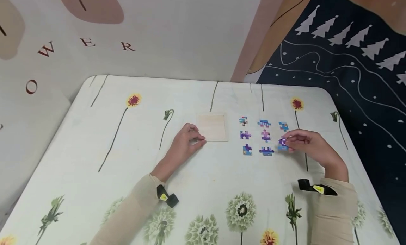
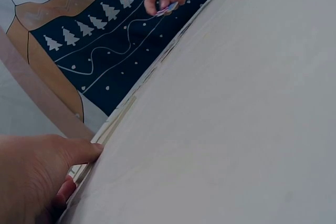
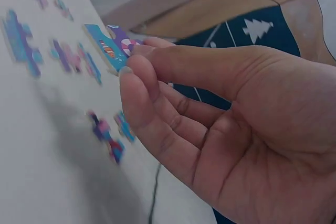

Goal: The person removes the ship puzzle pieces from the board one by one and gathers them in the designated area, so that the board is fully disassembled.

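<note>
A pale wooden puzzle tray lies in the middle of the floral tablecloth. My left hand rests at its near left corner, thumb and fingers touching the tray's edge. To the right lie several blue and purple puzzle pieces in rows. My right hand pinches one blue and purple piece at the right end of the near row, lifted off the cloth.
The table stands against a pale wall with red letters. A dark blue hanging with white trees runs along the right. The table's right edge is close to my right arm. Black wrist straps sit on both sleeves.
</note>
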Motion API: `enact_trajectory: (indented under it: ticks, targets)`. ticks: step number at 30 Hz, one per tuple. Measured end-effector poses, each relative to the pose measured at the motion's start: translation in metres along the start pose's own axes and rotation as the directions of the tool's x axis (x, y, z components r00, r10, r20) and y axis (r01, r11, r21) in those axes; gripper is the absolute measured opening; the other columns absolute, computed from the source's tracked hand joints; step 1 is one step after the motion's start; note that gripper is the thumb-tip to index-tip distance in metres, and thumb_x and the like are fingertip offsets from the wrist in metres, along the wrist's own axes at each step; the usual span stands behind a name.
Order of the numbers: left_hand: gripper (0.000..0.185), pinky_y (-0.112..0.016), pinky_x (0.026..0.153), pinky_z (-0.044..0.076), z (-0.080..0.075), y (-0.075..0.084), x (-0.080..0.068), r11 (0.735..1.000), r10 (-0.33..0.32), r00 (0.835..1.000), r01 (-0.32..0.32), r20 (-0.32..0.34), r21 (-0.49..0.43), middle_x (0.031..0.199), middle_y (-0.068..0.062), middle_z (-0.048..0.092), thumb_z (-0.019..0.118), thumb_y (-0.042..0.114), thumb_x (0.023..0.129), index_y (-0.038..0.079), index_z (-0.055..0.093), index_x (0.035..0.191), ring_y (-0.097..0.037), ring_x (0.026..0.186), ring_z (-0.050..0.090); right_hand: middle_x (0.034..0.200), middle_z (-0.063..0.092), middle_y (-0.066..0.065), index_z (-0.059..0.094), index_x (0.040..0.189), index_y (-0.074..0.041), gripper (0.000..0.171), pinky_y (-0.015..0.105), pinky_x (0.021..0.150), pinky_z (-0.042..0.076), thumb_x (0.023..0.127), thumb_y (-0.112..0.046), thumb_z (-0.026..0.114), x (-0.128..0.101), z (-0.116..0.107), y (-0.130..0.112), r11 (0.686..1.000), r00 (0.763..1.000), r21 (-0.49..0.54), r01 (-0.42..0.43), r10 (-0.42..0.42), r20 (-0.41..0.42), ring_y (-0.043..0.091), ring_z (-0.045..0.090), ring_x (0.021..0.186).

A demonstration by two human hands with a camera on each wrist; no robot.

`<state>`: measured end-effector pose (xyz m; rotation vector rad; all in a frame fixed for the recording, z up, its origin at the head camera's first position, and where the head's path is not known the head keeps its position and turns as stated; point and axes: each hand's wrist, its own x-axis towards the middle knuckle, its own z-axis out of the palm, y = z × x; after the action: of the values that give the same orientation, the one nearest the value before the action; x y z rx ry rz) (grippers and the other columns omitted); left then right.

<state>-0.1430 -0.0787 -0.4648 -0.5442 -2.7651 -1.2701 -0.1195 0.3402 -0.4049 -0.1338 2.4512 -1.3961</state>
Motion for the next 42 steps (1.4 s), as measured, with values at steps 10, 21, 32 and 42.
enact_trajectory:
  ticks: [10, 21, 32, 42]
  targets:
    - [0.009, -0.029, 0.077, 0.046, 0.001, -0.003, -0.003, 1.000, 0.003, 1.000, -0.003, -0.018, -0.010, 0.105, 0.001, 0.051, 0.078, 0.017, 0.083, 0.011, 0.077, 0.090, -0.013, 0.088, 0.052, 0.089, 0.069, 0.007, 0.059, 0.118, 0.007, 0.031, 0.025, 0.071, 0.052, 0.095, -0.012, 0.063, -0.010, -0.011, 0.025, 0.995, 0.994, 0.005, -0.099, 0.099, 0.055, 0.019, 0.066, 0.075]
    - [0.012, -0.029, 0.079, 0.047, 0.001, -0.003, -0.003, 1.000, -0.001, 1.000, 0.000, -0.005, -0.013, 0.106, 0.001, 0.051, 0.077, 0.018, 0.084, 0.011, 0.077, 0.093, -0.012, 0.090, 0.052, 0.083, 0.068, 0.005, 0.062, 0.116, 0.009, 0.030, 0.027, 0.066, 0.051, 0.094, -0.012, 0.063, -0.009, -0.010, 0.022, 0.992, 0.993, -0.066, -0.104, 0.108, 0.049, 0.016, 0.064, 0.071]
    - [0.010, -0.029, 0.078, 0.046, -0.001, -0.002, -0.002, 1.000, 0.016, 1.000, -0.016, -0.013, -0.012, 0.105, 0.001, 0.051, 0.078, 0.017, 0.084, 0.011, 0.077, 0.092, -0.013, 0.089, 0.052, 0.088, 0.071, 0.009, 0.065, 0.116, 0.008, 0.027, 0.027, 0.065, 0.052, 0.094, -0.007, 0.063, -0.007, -0.006, 0.015, 0.969, 0.982, -0.157, -0.190, 0.189, -0.024, 0.016, 0.063, 0.071]
    - [0.011, -0.031, 0.080, 0.046, 0.000, -0.001, -0.001, 0.999, 0.017, 1.000, -0.017, -0.007, -0.030, 0.105, -0.001, 0.051, 0.078, 0.016, 0.083, 0.010, 0.077, 0.092, -0.015, 0.090, 0.052, 0.082, 0.070, 0.005, 0.069, 0.108, 0.007, 0.024, 0.029, 0.064, 0.051, 0.091, -0.010, 0.066, -0.004, 0.000, 0.011, 0.937, 0.964, -0.228, -0.266, 0.256, -0.073, 0.017, 0.063, 0.070]
